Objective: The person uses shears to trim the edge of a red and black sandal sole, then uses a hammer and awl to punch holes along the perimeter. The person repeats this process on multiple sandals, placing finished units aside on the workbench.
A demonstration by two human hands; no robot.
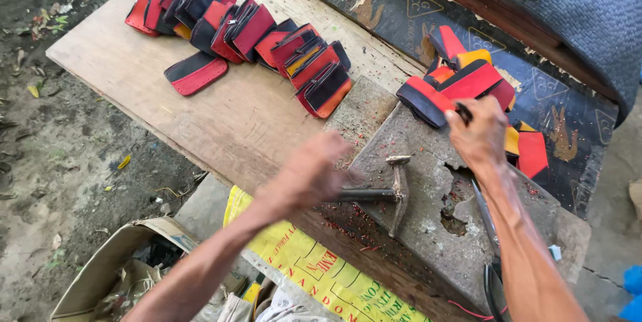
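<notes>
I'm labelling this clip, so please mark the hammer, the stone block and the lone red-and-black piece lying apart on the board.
hammer (400, 187): head view, on its metal head.
stone block (428, 228): head view, bare top.
lone red-and-black piece (196, 72): head view, its middle.

We count one hammer (391, 191), one stone block (435, 228), one cardboard box (100, 272), and two heaps of red-and-black leather pieces (234, 28), too overlapped to number.

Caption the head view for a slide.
Left hand grips a hammer on a stone block; right hand reaches red-black pieces.
</notes>
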